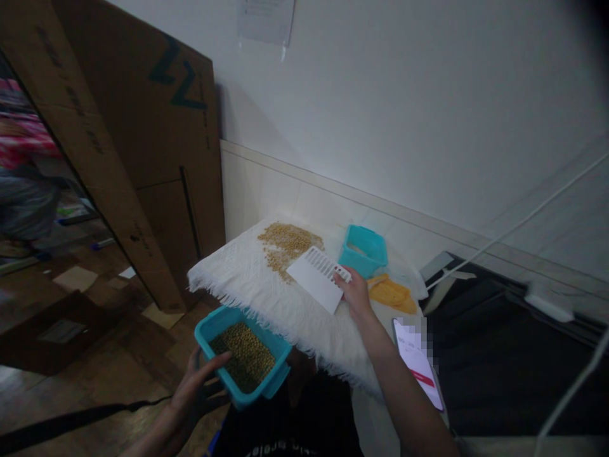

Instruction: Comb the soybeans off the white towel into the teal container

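white card [315, 284] in right hand [355, 294]

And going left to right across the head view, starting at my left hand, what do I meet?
Left hand, teal tub of beans, slotted white card, right hand, lit-screen device.

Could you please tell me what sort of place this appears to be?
Probably an indoor workroom or storeroom, though I cannot be sure: a large cardboard box stands by the white wall, and bean-like grains are spread on a fringed white cloth.
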`<action>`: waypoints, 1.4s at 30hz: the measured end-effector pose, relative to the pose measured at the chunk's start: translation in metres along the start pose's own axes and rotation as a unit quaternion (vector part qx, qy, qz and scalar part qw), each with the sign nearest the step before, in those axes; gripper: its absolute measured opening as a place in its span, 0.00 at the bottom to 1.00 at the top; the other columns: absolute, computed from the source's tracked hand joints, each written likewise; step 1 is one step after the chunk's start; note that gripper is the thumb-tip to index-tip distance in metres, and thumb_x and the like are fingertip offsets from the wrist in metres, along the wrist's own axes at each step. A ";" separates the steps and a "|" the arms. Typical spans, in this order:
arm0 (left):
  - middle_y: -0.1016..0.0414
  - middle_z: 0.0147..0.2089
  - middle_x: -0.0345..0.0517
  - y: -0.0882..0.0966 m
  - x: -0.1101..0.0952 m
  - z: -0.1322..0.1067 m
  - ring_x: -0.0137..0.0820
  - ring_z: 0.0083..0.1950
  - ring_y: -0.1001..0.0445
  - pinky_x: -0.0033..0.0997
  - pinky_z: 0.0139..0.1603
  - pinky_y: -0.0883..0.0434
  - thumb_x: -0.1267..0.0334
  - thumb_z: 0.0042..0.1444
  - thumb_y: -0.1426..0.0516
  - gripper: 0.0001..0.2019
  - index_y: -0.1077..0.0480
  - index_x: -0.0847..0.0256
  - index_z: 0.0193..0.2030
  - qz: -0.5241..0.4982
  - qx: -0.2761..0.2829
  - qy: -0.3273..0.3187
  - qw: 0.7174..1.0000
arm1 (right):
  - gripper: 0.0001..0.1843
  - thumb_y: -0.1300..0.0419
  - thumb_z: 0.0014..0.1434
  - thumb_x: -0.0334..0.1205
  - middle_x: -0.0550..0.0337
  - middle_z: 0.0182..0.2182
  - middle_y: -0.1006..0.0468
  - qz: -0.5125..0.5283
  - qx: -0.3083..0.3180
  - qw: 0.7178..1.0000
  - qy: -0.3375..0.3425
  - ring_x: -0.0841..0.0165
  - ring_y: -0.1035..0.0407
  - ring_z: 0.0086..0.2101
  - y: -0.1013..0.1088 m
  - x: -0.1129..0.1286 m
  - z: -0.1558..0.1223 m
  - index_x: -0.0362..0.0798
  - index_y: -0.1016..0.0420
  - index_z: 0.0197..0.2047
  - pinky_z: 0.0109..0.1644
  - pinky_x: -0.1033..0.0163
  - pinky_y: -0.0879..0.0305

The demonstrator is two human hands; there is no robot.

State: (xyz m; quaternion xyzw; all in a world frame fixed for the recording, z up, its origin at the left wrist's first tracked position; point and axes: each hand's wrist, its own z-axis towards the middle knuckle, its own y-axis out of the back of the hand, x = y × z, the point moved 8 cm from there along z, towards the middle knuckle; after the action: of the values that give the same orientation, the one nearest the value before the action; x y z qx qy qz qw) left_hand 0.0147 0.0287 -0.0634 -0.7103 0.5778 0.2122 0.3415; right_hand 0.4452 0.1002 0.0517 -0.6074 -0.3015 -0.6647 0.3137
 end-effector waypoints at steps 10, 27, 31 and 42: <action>0.20 0.60 0.58 -0.001 0.000 -0.002 0.49 0.44 0.12 0.50 0.46 0.17 0.49 0.50 0.25 0.57 0.52 0.40 0.81 0.004 0.012 -0.002 1.000 | 0.36 0.18 0.33 0.60 0.59 0.27 0.17 0.010 0.045 0.998 -0.041 0.61 0.25 0.27 -0.020 -0.013 -0.009 0.48 0.17 0.42 0.30 0.59 0.30; 0.23 0.63 0.59 -0.005 -0.004 -0.008 0.50 0.46 0.13 0.50 0.46 0.17 0.48 0.49 0.25 0.59 0.54 0.40 0.81 0.000 0.017 -0.002 1.000 | 0.35 0.17 0.33 0.59 0.61 0.27 0.17 0.025 0.094 0.994 -0.059 0.62 0.25 0.28 -0.044 -0.006 -0.026 0.50 0.17 0.41 0.30 0.60 0.30; 0.23 0.64 0.59 -0.006 -0.004 -0.009 0.51 0.46 0.13 0.51 0.46 0.17 0.48 0.51 0.26 0.58 0.55 0.39 0.81 0.003 0.025 0.003 1.000 | 0.34 0.17 0.35 0.59 0.61 0.27 0.17 0.024 0.101 0.992 -0.068 0.61 0.25 0.28 -0.047 -0.007 -0.030 0.50 0.17 0.42 0.30 0.59 0.29; 0.23 0.62 0.59 -0.006 -0.005 -0.009 0.50 0.46 0.13 0.49 0.45 0.17 0.49 0.52 0.27 0.55 0.53 0.41 0.80 0.011 0.013 0.002 1.000 | 0.35 0.17 0.33 0.58 0.63 0.27 0.18 0.037 0.093 0.992 -0.077 0.63 0.26 0.27 -0.050 -0.009 -0.037 0.50 0.17 0.42 0.28 0.61 0.30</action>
State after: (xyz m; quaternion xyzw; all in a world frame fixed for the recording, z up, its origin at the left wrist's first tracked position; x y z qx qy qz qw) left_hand 0.0186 0.0266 -0.0525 -0.7000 0.5886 0.2071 0.3473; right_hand 0.3834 0.1026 0.0389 -0.6356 -0.3622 -0.5733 0.3690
